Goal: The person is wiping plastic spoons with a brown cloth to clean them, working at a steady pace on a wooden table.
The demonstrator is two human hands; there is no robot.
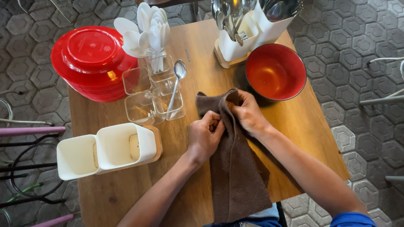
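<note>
Brown fleecy cloth (237,176), draped from the near table edge up to the middle of the square wooden table (303,126), held at its upper end by both hands. Left hand (205,135): fingers curled shut, pinching a fold of the cloth. Right hand (249,113): closed over the cloth's bunched top corner, just beside the left. To the left, near the edge, a white two-compartment plastic holder (107,151) lies on its side on a wooden base. Beyond the hands, a clear four-cell plastic organiser (153,94) holds white plastic spoons (147,29); a metal spoon (177,82) leans in it. Beside it, a stack of red plastic plates (92,61). To the right, a red bowl (275,71). Farthest, white holders with metal cutlery (248,21).
</note>
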